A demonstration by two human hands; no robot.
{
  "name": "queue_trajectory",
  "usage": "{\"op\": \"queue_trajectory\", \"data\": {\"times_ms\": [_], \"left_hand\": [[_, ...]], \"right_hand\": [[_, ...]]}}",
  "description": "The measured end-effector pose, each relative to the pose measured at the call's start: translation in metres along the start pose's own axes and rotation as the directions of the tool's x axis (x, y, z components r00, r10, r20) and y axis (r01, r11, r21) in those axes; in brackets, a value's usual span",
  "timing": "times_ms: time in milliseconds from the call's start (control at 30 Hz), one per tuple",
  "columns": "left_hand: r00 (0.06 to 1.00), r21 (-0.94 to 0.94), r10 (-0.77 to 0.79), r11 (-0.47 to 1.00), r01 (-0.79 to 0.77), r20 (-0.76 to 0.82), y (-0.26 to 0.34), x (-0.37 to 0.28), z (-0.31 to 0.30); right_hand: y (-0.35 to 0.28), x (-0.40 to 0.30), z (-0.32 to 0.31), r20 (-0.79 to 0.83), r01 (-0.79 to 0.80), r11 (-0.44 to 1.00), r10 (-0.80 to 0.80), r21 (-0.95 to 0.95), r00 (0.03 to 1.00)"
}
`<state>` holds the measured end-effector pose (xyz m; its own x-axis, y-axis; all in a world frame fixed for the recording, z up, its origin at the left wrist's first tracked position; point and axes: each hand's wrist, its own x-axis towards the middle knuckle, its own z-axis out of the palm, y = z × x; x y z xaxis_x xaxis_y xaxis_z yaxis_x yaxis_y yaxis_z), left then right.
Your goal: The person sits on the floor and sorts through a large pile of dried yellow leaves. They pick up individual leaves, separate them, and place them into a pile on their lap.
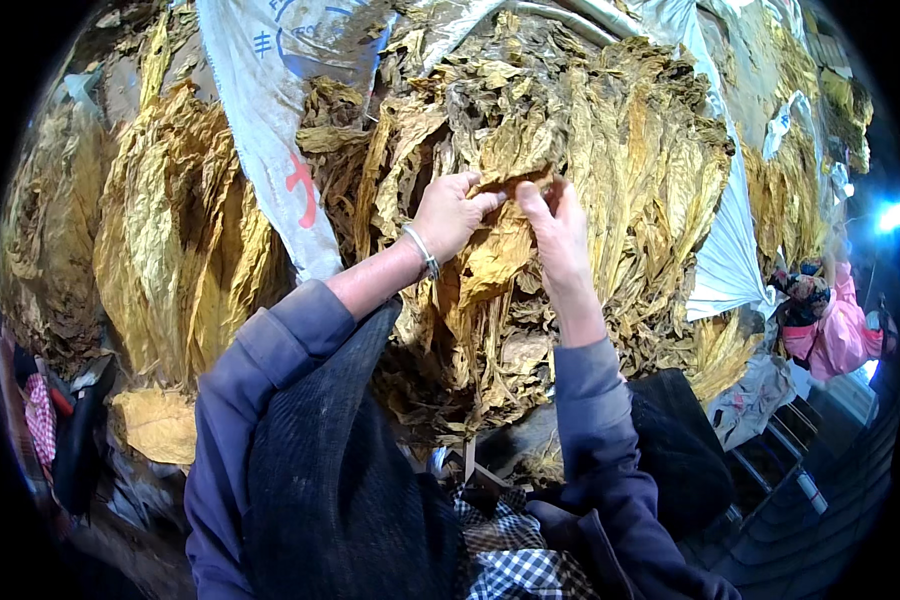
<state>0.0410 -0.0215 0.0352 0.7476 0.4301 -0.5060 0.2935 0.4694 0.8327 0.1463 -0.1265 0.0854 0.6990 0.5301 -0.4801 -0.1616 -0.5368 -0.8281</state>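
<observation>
Both of my hands are over a wide pile of dried yellow-brown leaves, which look like tobacco leaves. My left hand, with a metal bracelet at its wrist, grips the left edge of a crumpled dried leaf between thumb and fingers. On the same leaf's right side, my right hand pinches it between thumb and fingers. The leaf hangs below my fingertips, above the front of the pile. Some of my fingertips are hidden behind the leaf.
A white woven sack with printing lies left of the pile, beside another leaf heap. White sheeting borders the right side. Far right are a person in pink, a metal frame and a bright lamp. A loose flat leaf lies lower left.
</observation>
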Motion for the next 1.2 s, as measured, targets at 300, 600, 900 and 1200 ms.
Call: {"op": "queue_trajectory", "data": {"times_ms": [300,600,900,1200], "left_hand": [[0.934,-0.242,-0.21,0.928,0.284,0.29,-0.005,0.01,-0.009],[0.85,-0.184,-0.294,0.896,0.405,0.437,-0.018,0.012,-0.016],[0.928,-0.148,-0.257,0.941,0.304,0.271,-0.019,0.009,-0.024],[0.951,0.023,-0.09,0.996,0.087,0.297,-0.016,0.001,-0.012]], "right_hand": [[0.005,0.024,-0.012,0.099,-0.16,0.912,0.133,0.377,0.986],[0.014,0.034,-0.005,0.075,0.143,0.985,-0.136,-0.095,0.988],[-0.022,0.06,-0.044,-0.063,0.083,0.848,-0.136,-0.524,0.989],[0.006,0.075,-0.013,-0.044,0.251,0.805,-0.324,-0.537,0.945]]}}
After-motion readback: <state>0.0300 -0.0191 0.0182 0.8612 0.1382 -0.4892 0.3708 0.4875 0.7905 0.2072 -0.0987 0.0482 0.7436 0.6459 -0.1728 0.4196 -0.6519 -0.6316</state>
